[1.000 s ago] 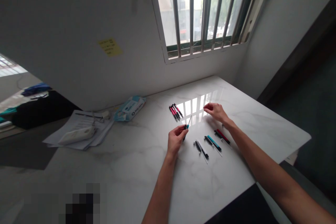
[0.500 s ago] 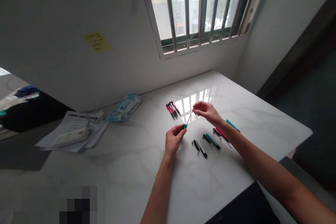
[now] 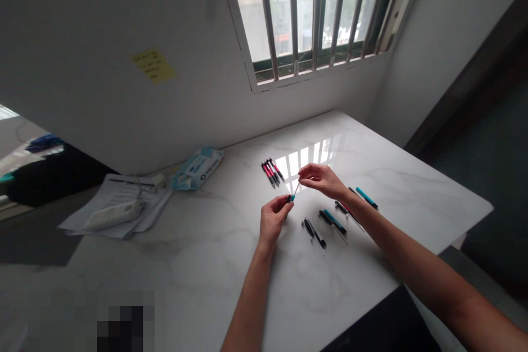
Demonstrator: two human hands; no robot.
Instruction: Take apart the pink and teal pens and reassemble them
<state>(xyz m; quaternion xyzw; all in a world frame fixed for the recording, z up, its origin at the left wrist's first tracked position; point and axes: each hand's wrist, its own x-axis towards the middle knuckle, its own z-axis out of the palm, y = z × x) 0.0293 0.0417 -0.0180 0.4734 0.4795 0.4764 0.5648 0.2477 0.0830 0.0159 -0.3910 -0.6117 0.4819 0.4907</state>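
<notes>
Left hand (image 3: 273,220) on the near side of the red-and-black pens (image 3: 273,172), thumb and fingers pinched, left forearm (image 3: 251,291) trailing nearward. Right hand (image 3: 324,180) right of those pens, fingers curled toward thumb, grip unclear; right forearm (image 3: 396,239) slants away from them.

On the table (image 3: 198,264), papers (image 3: 103,192) lie left of the packet (image 3: 198,169) — pens (image 3: 271,172) to its right, pen parts (image 3: 333,220) farther right and before it.

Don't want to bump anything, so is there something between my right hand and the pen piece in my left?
Nothing visible: your right hand is at the tip of the thin rod extending from the pen piece.
</notes>
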